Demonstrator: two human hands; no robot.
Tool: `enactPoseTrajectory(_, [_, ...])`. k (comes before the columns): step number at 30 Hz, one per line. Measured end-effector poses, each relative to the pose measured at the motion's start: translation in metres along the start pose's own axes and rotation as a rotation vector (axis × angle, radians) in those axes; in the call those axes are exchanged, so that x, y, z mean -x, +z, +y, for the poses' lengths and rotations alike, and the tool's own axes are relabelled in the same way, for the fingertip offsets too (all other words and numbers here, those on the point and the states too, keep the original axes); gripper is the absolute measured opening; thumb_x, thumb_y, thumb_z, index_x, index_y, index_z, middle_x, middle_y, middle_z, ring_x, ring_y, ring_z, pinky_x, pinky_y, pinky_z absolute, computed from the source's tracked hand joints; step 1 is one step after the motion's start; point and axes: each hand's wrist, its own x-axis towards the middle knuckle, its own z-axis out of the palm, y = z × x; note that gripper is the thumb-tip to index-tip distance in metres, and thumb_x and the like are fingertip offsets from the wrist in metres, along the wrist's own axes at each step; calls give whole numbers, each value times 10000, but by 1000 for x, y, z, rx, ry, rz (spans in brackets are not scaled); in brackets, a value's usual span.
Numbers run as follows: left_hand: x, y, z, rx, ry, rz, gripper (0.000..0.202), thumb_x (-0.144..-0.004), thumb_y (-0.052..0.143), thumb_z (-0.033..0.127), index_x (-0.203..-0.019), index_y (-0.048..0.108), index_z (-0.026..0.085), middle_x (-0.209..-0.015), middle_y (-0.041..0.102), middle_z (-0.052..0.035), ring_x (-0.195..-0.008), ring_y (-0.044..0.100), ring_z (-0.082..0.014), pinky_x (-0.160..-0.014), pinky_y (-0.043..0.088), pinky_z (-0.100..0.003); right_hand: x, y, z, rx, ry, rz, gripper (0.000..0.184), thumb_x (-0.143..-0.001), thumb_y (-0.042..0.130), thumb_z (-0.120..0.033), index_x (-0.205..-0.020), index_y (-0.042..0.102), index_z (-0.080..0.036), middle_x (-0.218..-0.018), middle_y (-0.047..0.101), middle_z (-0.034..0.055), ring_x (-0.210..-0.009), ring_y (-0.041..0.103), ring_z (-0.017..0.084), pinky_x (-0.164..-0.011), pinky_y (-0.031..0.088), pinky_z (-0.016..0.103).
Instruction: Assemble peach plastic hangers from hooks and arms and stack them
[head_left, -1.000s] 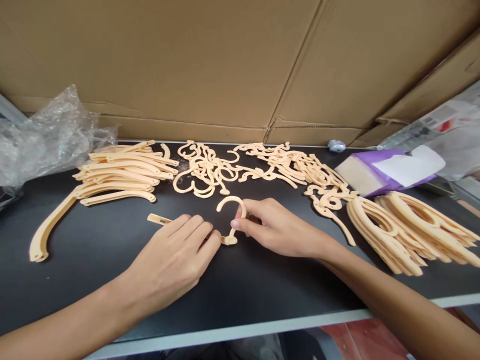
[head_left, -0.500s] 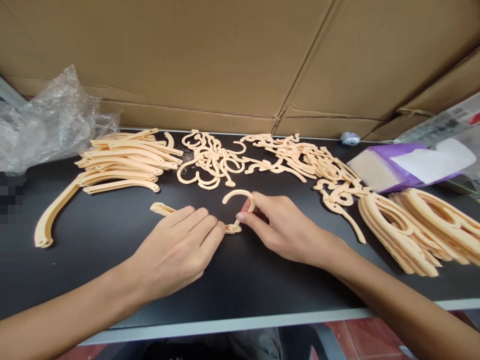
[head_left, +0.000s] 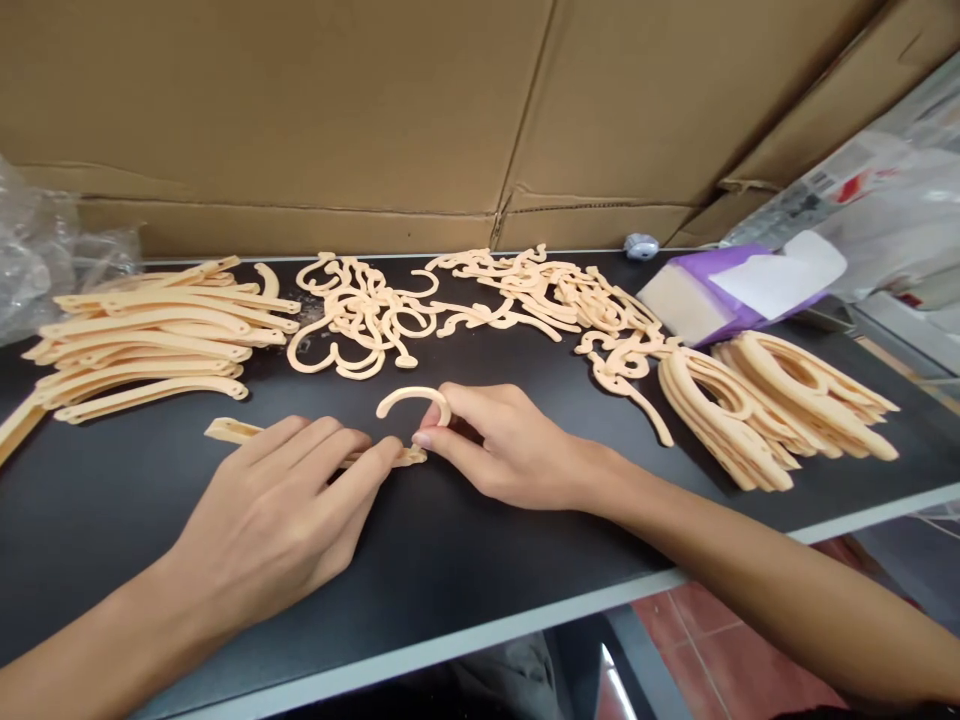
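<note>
My left hand (head_left: pixel 289 510) is closed over a cream plastic hanger arm (head_left: pixel 234 430), whose two ends stick out on either side of the fingers. Between thumb and forefinger, my right hand (head_left: pixel 502 445) pinches a curved hanger hook (head_left: pixel 411 394) of the same cream plastic. The hook's lower end meets the right end of the arm; whether they are joined is hidden by the fingers. Behind my hands lie a pile of loose hooks (head_left: pixel 367 310) and, to the left, a stack of hanger arms (head_left: pixel 150 330).
Further right are linked hanger pieces (head_left: pixel 592 300) and stacked folded hangers (head_left: pixel 810 390). A purple tissue pack (head_left: pixel 720 285) sits behind them. Clear plastic wrap (head_left: pixel 37 250) lies far left. Cardboard (head_left: pixel 300 110) stands along the back of the black table (head_left: pixel 465 550).
The view has turned to the right, so everything appears shifted left. My left fingers have loosened slightly on the arm, while my right hand keeps its pinch on the hook.
</note>
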Motion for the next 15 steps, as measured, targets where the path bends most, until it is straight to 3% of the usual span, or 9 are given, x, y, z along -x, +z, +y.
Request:
enactPoseTrajectory(3, [1, 1, -1, 32, -32, 1, 266, -961, 606, 142, -1226, 621, 146, -950, 725, -61, -799, 638, -222, -719, 477, -377, 2, 4, 0, -92, 3, 127, 192, -976, 569, -282, -800, 552, -206, -792, 675, 2, -687, 582, 114, -661, 461, 248])
enactPoseTrajectory(7, [3, 3, -5, 48, -82, 17, 327, -943, 586, 81, -1265, 601, 140, -984, 728, -66, -798, 654, -211, -738, 493, -358, 1, 7, -2, -367, 153, 211, 172, -966, 590, -305, -834, 594, -196, -750, 651, -4, -667, 600, 112, -637, 497, 251])
enactPoseTrajectory(11, [4, 6, -7, 5, -121, 27, 290, -944, 566, 70, -1225, 609, 128, -1005, 727, -80, -793, 655, -219, -725, 493, -357, -4, 7, 0, -667, 220, 213, 244, -924, 677, -376, -811, 574, -186, -794, 691, 18, -678, 651, 115, -660, 563, 270])
enactPoseTrajectory(15, [2, 5, -4, 43, -147, 46, 265, -971, 583, 135, -1234, 606, 118, -997, 724, -82, -795, 648, -218, -729, 497, -361, -6, 6, 1, -740, 247, 160, 306, -890, 731, -416, -779, 568, -183, -774, 706, 20, -661, 663, 118, -672, 588, 295])
